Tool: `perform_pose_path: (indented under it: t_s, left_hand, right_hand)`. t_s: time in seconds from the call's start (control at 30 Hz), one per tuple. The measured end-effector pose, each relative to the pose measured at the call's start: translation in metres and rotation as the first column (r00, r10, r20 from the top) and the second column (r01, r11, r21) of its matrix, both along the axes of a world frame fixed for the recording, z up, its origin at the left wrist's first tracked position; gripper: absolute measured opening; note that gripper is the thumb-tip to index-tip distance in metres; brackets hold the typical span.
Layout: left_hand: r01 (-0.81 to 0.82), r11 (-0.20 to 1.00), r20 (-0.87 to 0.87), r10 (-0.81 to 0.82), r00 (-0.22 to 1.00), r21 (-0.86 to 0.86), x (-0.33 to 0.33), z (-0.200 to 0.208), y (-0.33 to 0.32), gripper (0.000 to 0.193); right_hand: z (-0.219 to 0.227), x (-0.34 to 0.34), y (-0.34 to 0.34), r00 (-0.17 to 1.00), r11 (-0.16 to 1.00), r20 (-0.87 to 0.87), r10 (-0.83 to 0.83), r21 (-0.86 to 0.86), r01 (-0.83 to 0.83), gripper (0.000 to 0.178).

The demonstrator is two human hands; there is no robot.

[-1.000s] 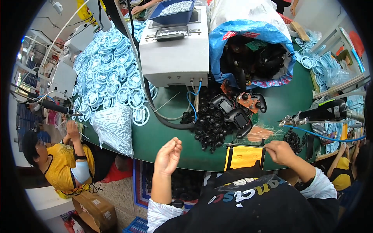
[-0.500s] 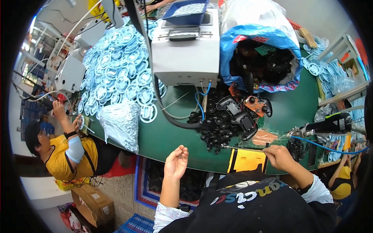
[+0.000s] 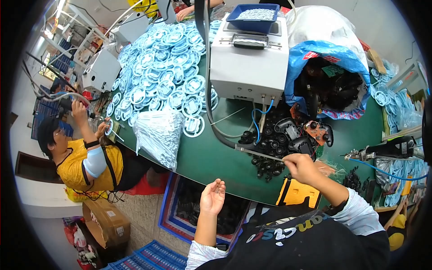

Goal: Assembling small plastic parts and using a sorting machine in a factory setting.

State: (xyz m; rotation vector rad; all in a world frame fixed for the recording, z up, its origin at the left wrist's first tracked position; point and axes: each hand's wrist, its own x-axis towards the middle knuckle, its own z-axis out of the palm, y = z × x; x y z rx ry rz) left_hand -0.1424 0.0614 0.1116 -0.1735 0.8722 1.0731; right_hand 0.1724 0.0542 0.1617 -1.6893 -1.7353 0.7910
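My right hand (image 3: 300,168) is closed around one end of a long thin metal tool (image 3: 263,154), possibly tweezers. The tool points left across the near side of a heap of small black round caps (image 3: 271,167), like joystick caps. Palm up, my left hand (image 3: 213,198) hovers just off the table's front edge with its fingers curled; something tiny seems to lie at the fingertips, too small to name. Behind the caps lie black game controller shells (image 3: 300,145) and an orange circuit board (image 3: 316,131) with black thumbsticks. A yellow tray (image 3: 298,192) sits at the table edge below my right forearm.
A grey machine (image 3: 249,67) with a blue tray (image 3: 253,19) stands behind. Right of it is a blue bag (image 3: 294,85) of black parts. Light-blue rings (image 3: 157,67) and a bag of white sticks (image 3: 158,137) lie left. A powered screwdriver (image 3: 391,147) is at right; a co-worker (image 3: 90,164) sits left.
My right hand and the metal tool have moved left and up over the cap heap. My left hand stays curled, now lower beside the table edge. The whole view has shifted.
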Motion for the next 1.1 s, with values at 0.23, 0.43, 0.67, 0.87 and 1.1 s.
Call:
perform_pose_path:
  t_s: [0.23, 0.43, 0.67, 0.87, 1.1]
  left_hand:
    - [0.098, 0.995, 0.024, -0.098, 0.995, 0.007, 0.021, -0.002, 0.01, 0.015]
    - [0.105, 0.994, 0.034, -0.105, 0.994, 0.006, 0.014, -0.011, 0.009, 0.015]
    - [0.173, 0.978, -0.06, -0.167, 0.984, 0.12, 0.04, 0.01, 0.03, 0.02]
    - [0.323, 0.871, -0.035, -0.335, 0.942, 0.369, 0.097, 0.05, 0.059, 0.032]
    - [0.47, 0.812, -0.431, -0.308, 0.848, 0.345, 0.132, 0.041, 0.048, 0.02]
  right_hand:
    - [-0.038, -0.024, 0.068, 0.961, 0.992, 0.245, -0.124, 0.044, 0.117, 0.016]
    - [-0.017, -0.017, 0.065, 0.976, 0.991, 0.174, -0.129, 0.06, 0.12, 0.016]
    - [0.049, 0.047, -0.01, 0.887, 0.915, -0.438, -0.144, -0.399, -0.049, 0.019]
    - [0.055, 0.05, -0.045, 0.856, 0.906, -0.496, -0.148, -0.415, -0.084, 0.019]
    - [0.053, 0.051, -0.071, 0.876, 0.901, -0.439, -0.199, -0.433, -0.013, 0.018]
